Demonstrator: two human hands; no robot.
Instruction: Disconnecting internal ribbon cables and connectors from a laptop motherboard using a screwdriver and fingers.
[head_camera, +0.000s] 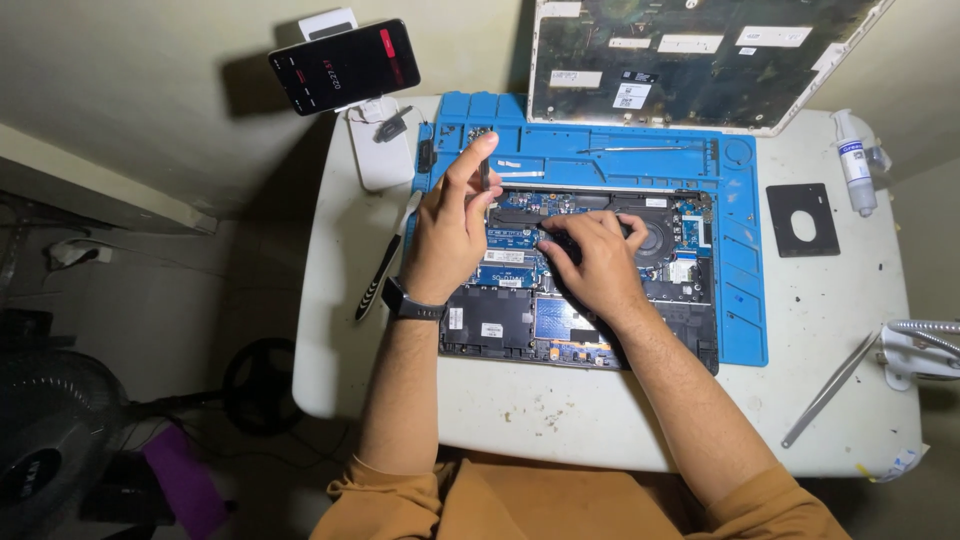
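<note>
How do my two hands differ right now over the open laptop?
The left hand is raised with its forefinger pointing up, pinching a small dark tool at the laptop's upper left; the right hand lies lower and flatter, fingers curled on a dark part near the fan. The left wrist wears a black watch; the right wrist is bare. Both are bare hands over the exposed board on the blue mat.

Work mat (745, 300), centre of frame: matt blue, rubber-like, moulded with ribs and trays. Opened laptop (590, 300) on it: matt black plastic panels and blue circuit boards. Detached bottom cover (690, 60), upper right: dull metallic inner face with white paper labels. Table (560, 410): smooth off-white plastic, speckled with dirt. Tweezers (830, 388), lower right: bright bare metal. Phone (345, 65), upper left: glossy glass screen.
</note>
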